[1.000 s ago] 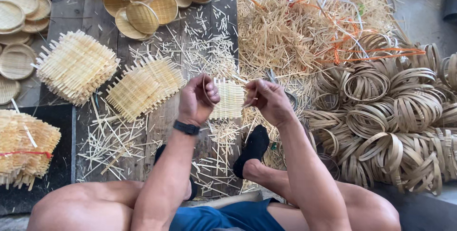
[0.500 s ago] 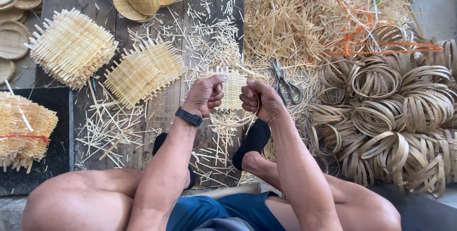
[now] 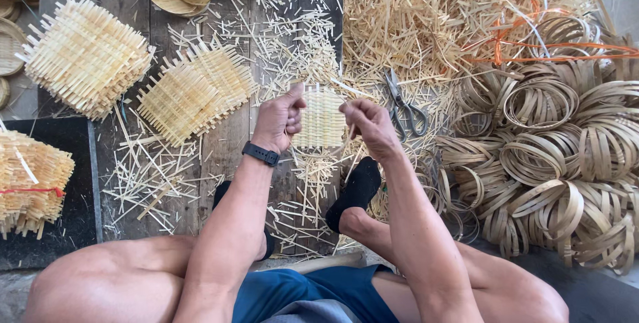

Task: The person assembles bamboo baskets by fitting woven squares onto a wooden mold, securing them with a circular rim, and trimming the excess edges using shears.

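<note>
The small woven bamboo mat (image 3: 321,118) sits just left of the scissors (image 3: 403,103), pinched shut between the left hand (image 3: 279,118) and right hand (image 3: 369,127), so the weaving looks half done and needs another thin strip tucked in carefully.

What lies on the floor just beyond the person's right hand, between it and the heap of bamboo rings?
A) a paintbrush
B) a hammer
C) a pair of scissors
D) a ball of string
C. A pair of scissors with metal blades and looped handles lies on the strewn strips just past the right hand, with the coiled bamboo rings heaped farther to the right.
</note>
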